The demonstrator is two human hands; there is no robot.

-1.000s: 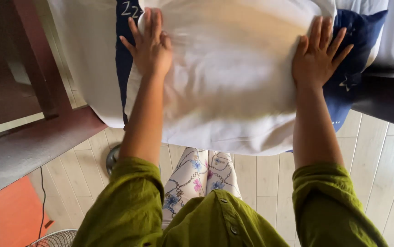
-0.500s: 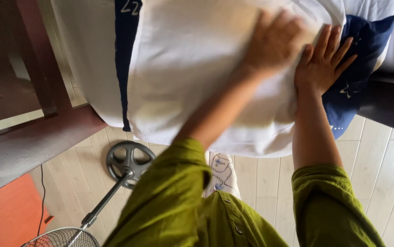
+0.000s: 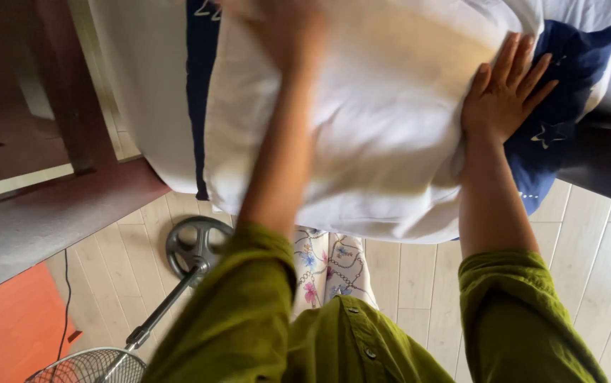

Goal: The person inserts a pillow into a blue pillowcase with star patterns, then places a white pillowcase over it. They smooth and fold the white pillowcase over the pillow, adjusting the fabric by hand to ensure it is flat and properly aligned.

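A white pillow [image 3: 383, 106] lies on a bed with a white and dark blue cover [image 3: 568, 135]. My right hand [image 3: 504, 92] rests flat on the pillow's right edge, fingers spread. Blurred with motion, my left hand [image 3: 284, 28] is on the pillow's upper middle, near the top of the view. Both arms wear olive green sleeves.
A dark wooden bed frame [image 3: 50, 213] runs along the left. On the pale plank floor stands a fan with a round base [image 3: 195, 245] and a wire cage [image 3: 89, 365]. An orange mat [image 3: 7, 333] lies at the lower left.
My left hand swept from the pillow's left side to the right, then back toward the upper middle. My right hand stayed on the right edge. The view shifted slightly.
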